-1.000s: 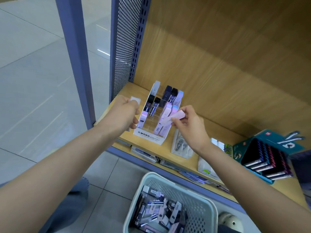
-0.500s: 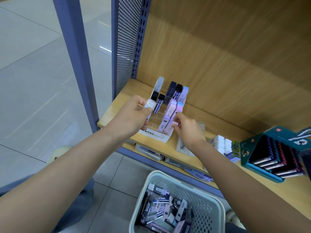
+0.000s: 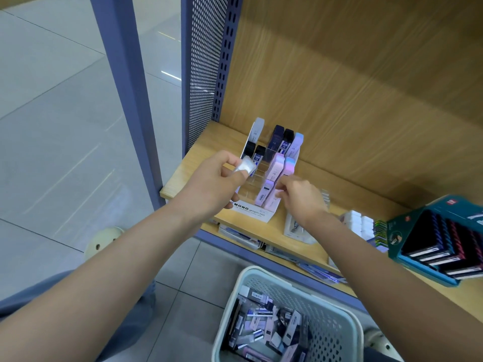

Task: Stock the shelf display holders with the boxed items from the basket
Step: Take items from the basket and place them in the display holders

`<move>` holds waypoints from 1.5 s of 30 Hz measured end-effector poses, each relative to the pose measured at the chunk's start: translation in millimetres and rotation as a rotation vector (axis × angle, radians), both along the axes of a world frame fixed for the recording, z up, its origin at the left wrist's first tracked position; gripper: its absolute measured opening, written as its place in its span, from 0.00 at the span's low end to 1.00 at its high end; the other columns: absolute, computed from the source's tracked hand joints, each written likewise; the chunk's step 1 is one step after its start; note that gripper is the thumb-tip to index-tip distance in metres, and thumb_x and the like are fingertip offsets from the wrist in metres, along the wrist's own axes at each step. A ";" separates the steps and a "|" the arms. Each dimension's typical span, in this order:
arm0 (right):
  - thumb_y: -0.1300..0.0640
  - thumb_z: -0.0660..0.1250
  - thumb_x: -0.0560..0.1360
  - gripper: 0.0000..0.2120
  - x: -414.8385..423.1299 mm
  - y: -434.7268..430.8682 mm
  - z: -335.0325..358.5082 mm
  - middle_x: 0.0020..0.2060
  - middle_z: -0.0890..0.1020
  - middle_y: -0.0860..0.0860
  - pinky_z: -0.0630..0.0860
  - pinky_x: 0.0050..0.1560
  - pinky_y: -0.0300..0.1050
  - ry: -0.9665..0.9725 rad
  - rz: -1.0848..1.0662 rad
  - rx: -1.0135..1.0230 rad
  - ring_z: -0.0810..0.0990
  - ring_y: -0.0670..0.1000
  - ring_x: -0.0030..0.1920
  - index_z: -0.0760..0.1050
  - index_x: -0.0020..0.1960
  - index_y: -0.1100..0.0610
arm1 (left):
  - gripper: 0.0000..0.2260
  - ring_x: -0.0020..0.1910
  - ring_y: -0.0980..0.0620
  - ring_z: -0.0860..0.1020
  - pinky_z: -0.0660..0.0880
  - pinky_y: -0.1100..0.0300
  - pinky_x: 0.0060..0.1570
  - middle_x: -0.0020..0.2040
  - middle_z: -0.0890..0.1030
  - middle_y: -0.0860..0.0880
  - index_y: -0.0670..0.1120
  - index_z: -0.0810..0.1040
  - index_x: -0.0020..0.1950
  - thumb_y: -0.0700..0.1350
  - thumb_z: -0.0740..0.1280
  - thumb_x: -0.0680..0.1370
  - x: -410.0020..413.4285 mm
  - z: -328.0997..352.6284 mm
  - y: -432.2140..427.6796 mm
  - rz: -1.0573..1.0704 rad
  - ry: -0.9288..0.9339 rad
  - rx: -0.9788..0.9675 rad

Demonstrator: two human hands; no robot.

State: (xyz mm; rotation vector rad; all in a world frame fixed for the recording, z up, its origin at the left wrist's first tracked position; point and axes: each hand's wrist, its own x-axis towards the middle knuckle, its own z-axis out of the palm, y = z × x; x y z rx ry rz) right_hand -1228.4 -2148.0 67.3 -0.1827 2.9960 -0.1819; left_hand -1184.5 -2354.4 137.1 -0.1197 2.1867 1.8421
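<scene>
A white tiered display holder marked MONO stands on the wooden shelf, with dark, pink and lilac boxes in its slots. My left hand holds a small pale box just over the holder's left side. My right hand has its fingertips on a pale pink box in the front right slot. A white basket on the floor below holds several small boxes.
A teal carton of dark boxes sits tilted on the shelf at right. Small white packs and a clear packet lie between it and the holder. A perforated blue panel closes the shelf's left end.
My right hand has brought its pale pink box down into the front right slot. My left hand moved right with its pale box to the holder's left side.
</scene>
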 end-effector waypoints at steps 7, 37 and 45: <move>0.63 0.60 0.78 0.10 7.6 -9.4 -17.6 0.57 0.69 0.56 0.73 0.42 0.47 0.129 -0.066 0.026 0.73 0.55 0.50 0.71 0.59 0.62 | 0.02 0.32 0.60 0.75 0.73 0.69 0.31 0.39 0.76 0.49 0.53 0.78 0.49 0.48 0.66 0.78 3.2 -2.2 0.1 -0.049 0.029 0.005; 0.68 0.66 0.74 0.07 116.5 51.2 39.6 0.30 0.76 0.49 0.79 0.36 0.36 -0.102 -0.375 -1.277 0.77 0.43 0.30 0.75 0.42 0.57 | 0.11 0.35 0.60 0.72 0.69 0.67 0.38 0.40 0.75 0.55 0.56 0.72 0.42 0.40 0.67 0.76 33.7 -43.1 87.2 -0.428 0.393 -0.273; 0.59 0.67 0.76 0.03 91.7 125.5 27.3 0.35 0.78 0.49 0.78 0.45 0.45 0.229 -0.392 -0.703 0.79 0.51 0.39 0.75 0.44 0.54 | 0.11 0.55 0.50 0.72 0.69 0.55 0.55 0.57 0.71 0.49 0.46 0.72 0.61 0.40 0.61 0.78 -10.5 -66.5 125.2 -0.579 0.589 -0.648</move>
